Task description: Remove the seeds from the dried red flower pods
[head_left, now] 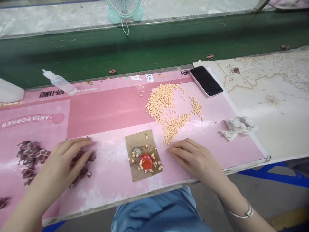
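Note:
My left hand (61, 161) hovers at a pile of small dark reddish-brown pieces (83, 169), thumb and fingers apart around part of it. Another dark pile (30, 156) lies left of that hand. On the other side, my right hand (196, 158) rests low over the mat with its fingers pressed together; whatever is at the tips is hidden. Just beyond those fingertips spread many small beige heart-shaped pieces (160, 100). Between my hands lies a brown card (137, 138), bearing a red cap (146, 161), a metal bottle cap (136, 151) and several beige pieces.
A pink printed mat (106, 109) covers the table. At its back are a squeeze bottle (61, 83), a white container (9, 91) and a phone (207, 81). Crumpled tissue (238, 127) lies right. A green ledge (154, 45) and a small fan (124, 8) stand behind.

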The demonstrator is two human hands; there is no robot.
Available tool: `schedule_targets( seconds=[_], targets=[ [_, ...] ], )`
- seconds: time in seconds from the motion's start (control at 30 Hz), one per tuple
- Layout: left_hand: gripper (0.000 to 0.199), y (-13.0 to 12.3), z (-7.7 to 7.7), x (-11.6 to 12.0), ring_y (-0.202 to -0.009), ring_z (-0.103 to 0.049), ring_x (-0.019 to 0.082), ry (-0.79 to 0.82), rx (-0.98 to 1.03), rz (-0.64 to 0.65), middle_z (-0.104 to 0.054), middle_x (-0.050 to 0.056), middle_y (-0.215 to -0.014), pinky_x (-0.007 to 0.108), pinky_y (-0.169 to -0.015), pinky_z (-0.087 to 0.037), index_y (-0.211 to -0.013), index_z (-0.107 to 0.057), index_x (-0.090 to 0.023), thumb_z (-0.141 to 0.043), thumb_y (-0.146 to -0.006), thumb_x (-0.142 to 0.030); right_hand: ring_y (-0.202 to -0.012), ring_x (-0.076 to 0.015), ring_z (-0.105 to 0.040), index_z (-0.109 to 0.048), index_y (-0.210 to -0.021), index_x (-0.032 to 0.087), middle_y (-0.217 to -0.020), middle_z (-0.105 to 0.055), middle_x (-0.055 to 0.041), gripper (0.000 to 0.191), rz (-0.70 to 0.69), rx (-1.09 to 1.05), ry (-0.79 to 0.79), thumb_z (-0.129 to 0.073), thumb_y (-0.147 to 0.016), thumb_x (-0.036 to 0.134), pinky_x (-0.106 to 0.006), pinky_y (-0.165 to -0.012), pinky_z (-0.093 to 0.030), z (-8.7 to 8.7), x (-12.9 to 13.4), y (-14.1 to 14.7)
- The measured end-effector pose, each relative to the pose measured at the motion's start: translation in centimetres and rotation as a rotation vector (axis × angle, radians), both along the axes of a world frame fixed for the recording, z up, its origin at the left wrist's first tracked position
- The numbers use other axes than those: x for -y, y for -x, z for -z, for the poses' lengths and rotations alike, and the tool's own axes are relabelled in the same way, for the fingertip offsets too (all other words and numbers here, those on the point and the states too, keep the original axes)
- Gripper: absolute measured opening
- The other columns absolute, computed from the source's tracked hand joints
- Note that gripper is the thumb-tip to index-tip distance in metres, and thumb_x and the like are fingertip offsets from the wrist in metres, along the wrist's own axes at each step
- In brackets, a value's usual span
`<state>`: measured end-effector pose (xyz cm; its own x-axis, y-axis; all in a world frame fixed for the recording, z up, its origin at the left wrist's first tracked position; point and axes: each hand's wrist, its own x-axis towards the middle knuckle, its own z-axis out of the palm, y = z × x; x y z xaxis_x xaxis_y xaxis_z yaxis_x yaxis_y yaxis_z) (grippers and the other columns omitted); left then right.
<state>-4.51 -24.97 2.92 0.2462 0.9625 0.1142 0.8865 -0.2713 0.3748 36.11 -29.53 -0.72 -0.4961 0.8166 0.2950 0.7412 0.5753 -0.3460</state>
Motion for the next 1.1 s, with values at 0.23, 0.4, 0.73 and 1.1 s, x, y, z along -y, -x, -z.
schedule_targets(
  seconds=[0.23, 0.4, 0.73, 1.1],
  targets=[
    [0.025, -1.2, 1.6, 2.6, -0.105, -0.075, 0.044, -0.041, 0.077, -0.051, -0.084, 0.004, -0.105, 0.067, -0.102, -0.049, -0.092, -0.079, -0.049, -0.055, -0.093, -0.054, -0.095, -0.0206, -0.077, -0.072, -0.113, 0.025, -0.108, -0.08, -0.0067, 0.018, 0.18, -0.148, 0.075, -0.059, -0.107, 0.015, -0.033, -0.079, -0.066, -0.3, 2.2, -2.4],
    [0.028, -0.8, 1.9, 4.0, -0.106, -0.076, 0.043, -0.065, 0.082, -0.026, -0.085, -0.003, -0.106, 0.069, -0.104, -0.053, -0.108, -0.077, -0.065, -0.062, -0.091, -0.049, -0.087, -0.0204, -0.077, -0.074, -0.107, 0.023, -0.098, -0.079, -0.0068, 0.014, 0.248, -0.167, 0.058, -0.06, -0.109, 0.022, -0.032, -0.074, -0.065, -0.1, 2.5, -2.2],
    [0.061, -0.1, 2.6, 5.1, -0.105, -0.079, 0.047, -0.124, 0.052, -0.003, -0.084, -0.013, -0.106, 0.074, -0.105, -0.057, -0.135, -0.056, -0.08, -0.063, -0.085, -0.046, -0.056, -0.0134, -0.057, -0.076, -0.09, 0.024, -0.081, -0.071, -0.0046, 0.032, 0.36, -0.987, 0.525, -0.067, -0.105, 0.051, -0.026, -0.046, -0.048, -1.0, 2.7, -0.4],
    [0.087, 1.0, 2.9, 6.0, -0.103, -0.078, 0.053, -0.114, 0.041, 0.003, -0.083, -0.013, -0.11, 0.076, -0.102, -0.055, -0.137, -0.056, -0.074, -0.072, -0.057, -0.042, -0.046, -0.0109, -0.035, -0.068, -0.084, 0.022, -0.062, -0.047, 0.0035, 0.05, 0.318, -1.074, 0.775, -0.06, -0.103, 0.067, -0.027, -0.04, -0.032, -1.5, 2.6, 0.1]
  ],
)
